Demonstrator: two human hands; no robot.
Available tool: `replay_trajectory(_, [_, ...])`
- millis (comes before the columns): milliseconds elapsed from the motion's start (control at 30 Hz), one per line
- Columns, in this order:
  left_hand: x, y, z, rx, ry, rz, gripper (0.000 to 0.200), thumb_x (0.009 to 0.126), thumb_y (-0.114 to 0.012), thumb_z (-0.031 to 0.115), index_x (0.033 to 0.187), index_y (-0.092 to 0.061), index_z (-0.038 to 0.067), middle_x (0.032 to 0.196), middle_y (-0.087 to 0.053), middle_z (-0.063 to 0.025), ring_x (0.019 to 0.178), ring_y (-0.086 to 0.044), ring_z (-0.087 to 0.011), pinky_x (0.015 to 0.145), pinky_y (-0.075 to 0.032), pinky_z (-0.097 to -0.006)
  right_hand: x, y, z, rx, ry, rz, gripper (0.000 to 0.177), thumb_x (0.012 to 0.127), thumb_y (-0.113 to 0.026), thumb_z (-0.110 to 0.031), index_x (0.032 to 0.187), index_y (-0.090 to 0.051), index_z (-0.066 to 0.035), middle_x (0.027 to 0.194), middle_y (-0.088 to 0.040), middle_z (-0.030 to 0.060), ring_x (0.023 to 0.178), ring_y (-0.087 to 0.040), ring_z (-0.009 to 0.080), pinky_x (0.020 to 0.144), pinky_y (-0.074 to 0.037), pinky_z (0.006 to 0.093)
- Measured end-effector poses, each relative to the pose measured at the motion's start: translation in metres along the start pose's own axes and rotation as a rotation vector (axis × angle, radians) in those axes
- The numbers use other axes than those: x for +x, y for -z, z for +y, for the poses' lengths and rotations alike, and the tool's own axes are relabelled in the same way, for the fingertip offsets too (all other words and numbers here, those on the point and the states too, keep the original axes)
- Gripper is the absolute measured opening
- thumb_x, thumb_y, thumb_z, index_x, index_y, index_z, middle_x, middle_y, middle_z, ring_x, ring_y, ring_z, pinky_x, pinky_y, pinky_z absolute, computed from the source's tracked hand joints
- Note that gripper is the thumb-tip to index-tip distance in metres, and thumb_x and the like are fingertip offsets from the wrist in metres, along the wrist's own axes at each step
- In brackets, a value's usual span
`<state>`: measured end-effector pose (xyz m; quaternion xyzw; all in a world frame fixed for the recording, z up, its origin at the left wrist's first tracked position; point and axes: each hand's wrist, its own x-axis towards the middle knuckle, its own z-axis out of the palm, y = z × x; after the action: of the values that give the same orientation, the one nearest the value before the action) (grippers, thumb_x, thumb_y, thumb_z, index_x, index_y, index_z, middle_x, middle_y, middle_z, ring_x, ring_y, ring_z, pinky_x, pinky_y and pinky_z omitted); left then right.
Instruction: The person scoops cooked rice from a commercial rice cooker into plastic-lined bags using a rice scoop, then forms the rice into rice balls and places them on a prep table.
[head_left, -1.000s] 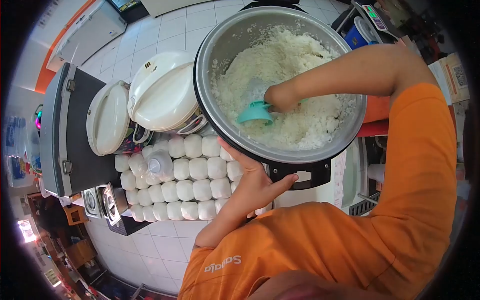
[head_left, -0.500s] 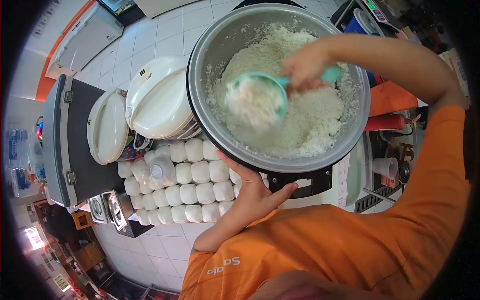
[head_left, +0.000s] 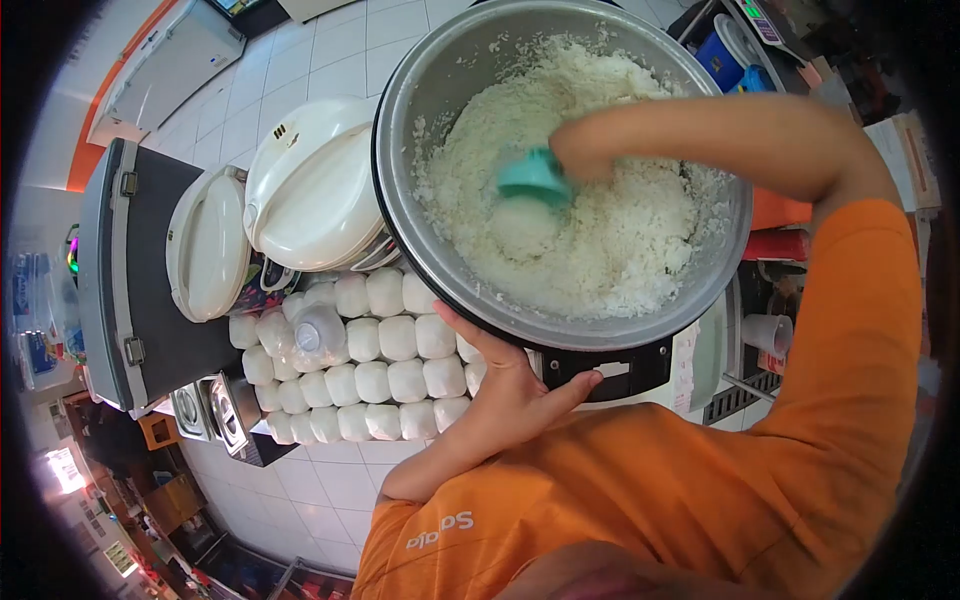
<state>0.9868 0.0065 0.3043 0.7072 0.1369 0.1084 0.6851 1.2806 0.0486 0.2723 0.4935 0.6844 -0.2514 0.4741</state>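
Note:
A large metal pot [head_left: 418,215] with a dark outer casing is tilted so its mouth faces me, and a thick layer of white rice [head_left: 630,250] covers its inside. My right hand [head_left: 585,155], blurred, is closed round the handle of a turquoise scoop [head_left: 535,178]. The scoop is turned over, cup down, just above or against the rice, with a pale clump below it. My left hand [head_left: 510,378] grips the near side of the pot by its black handle bracket [head_left: 650,368]; thumb and forefinger show, the other fingers are hidden underneath.
Rows of white wrapped bundles [head_left: 408,380] lie left of the pot, with a clear plastic container [head_left: 320,338] on them. Beyond stand cream-lidded containers [head_left: 320,190] and a grey cool box [head_left: 165,270]. A plastic cup [head_left: 768,333] is at right.
The scoop, upright and heaped with rice before, is now tipped over and its rice is out. My right wrist has rolled over. My left hand stays on the pot.

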Motion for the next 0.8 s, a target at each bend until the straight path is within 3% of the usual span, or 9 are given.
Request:
replay_trajectory(100, [-0.003,0.0,0.0,-0.008,0.002,0.011,0.131,0.078,-0.071,0.012,0.107,0.057,0.005,0.144,-0.013,-0.0295,0.135,-0.019,-0.0305,0.111,-0.01,-0.0349,0.016,-0.005,-0.034,-0.079,0.128,-0.094,0.024,0.082,-0.052,-0.016,0.077,-0.068,0.002,0.08,-0.067,0.0172,0.076,-0.065,0.0308,0.068,-0.051,0.0407])
replay_trajectory(167, [-0.001,0.001,-0.002,0.05,-0.019,-0.006,0.131,0.078,-0.071,0.013,0.108,0.057,0.004,0.144,-0.014,-0.0303,0.135,-0.019,-0.0306,0.111,-0.011,-0.0342,0.019,-0.016,-0.043,0.16,0.162,0.125,0.031,0.086,-0.05,-0.02,0.078,-0.066,0.005,0.074,-0.066,0.0191,0.068,-0.065,0.0305,0.064,-0.051,0.0404])
replay_trajectory(200, [-0.001,0.001,-0.004,0.047,-0.023,-0.009,0.131,0.078,-0.071,0.013,0.108,0.057,0.004,0.144,-0.014,-0.0303,0.135,-0.019,-0.0306,0.111,-0.011,-0.0342,0.006,-0.011,-0.051,0.162,0.157,0.122,0.031,0.086,-0.05,-0.02,0.078,-0.066,0.005,0.074,-0.066,0.0191,0.068,-0.065,0.0305,0.064,-0.051,0.0404])
replay_trajectory(267, [-0.001,0.0,-0.008,0.022,-0.039,0.007,0.132,0.078,-0.071,0.014,0.108,0.056,0.004,0.144,-0.012,-0.0313,0.135,-0.02,-0.0304,0.111,-0.012,-0.0338,-0.032,0.008,-0.065,0.691,-0.009,0.16,0.036,0.089,-0.049,-0.024,0.079,-0.064,0.008,0.067,-0.063,0.0208,0.057,-0.063,0.0303,0.057,-0.051,0.0392])
replay_trajectory(367, [-0.003,0.002,-0.01,0.1,-0.013,-0.015,0.132,0.078,-0.072,0.015,0.108,0.056,0.004,0.144,-0.006,-0.032,0.135,-0.018,-0.0305,0.111,-0.011,-0.0338,-0.059,0.008,-0.076,0.955,-0.018,0.172,0.042,0.092,-0.047,-0.026,0.076,-0.061,0.01,0.061,-0.06,0.0194,0.049,-0.06,0.0286,0.05,-0.049,0.038])
replay_trajectory(467, [-0.002,0.001,-0.008,-0.023,-0.05,-0.022,0.132,0.078,-0.072,0.015,0.108,0.056,0.003,0.145,-0.001,-0.0314,0.135,-0.015,-0.0314,0.111,-0.009,-0.0333,-0.092,0.007,-0.08,1.101,-0.011,0.152,0.039,0.092,-0.047,-0.027,0.076,-0.058,0.008,0.058,-0.058,0.015,0.048,-0.059,0.0251,0.047,-0.048,0.037])
replay_trajectory(600, [-0.003,-0.003,-0.016,-0.018,-0.056,0.056,0.133,0.074,-0.073,0.012,0.113,0.054,0.004,0.146,-0.005,-0.0286,0.136,-0.015,-0.031,0.111,-0.01,-0.0355,-0.145,0.013,-0.085,1.199,-0.059,0.142,0.036,0.093,-0.046,-0.027,0.08,-0.054,0.006,0.055,-0.053,0.0102,0.044,-0.055,0.0205,0.045,-0.046,0.0343])
replay_trajectory(667, [-0.002,-0.003,-0.024,0.061,-0.101,0.09,0.135,0.072,-0.075,0.016,0.114,0.053,0.002,0.146,0.002,-0.0301,0.138,-0.008,-0.0317,0.111,-0.005,-0.0322,-0.164,0.008,-0.085,1.289,-0.05,0.145,0.032,0.093,-0.046,-0.026,0.081,-0.051,0.004,0.055,-0.049,0.0062,0.041,-0.049,0.0167,0.043,-0.045,0.0309])
replay_trajectory(800, [-0.002,-0.003,-0.023,0.019,-0.133,0.1,0.136,0.07,-0.076,0.017,0.117,0.05,0.001,0.145,0.005,-0.0306,0.138,-0.003,-0.032,0.112,-0.004,-0.0347,-0.201,-0.01,-0.091,1.424,-0.05,0.215,0.028,0.091,-0.046,-0.022,0.079,-0.05,0.003,0.054,-0.047,0.0034,0.04,-0.044,0.0139,0.04,-0.041,0.029])
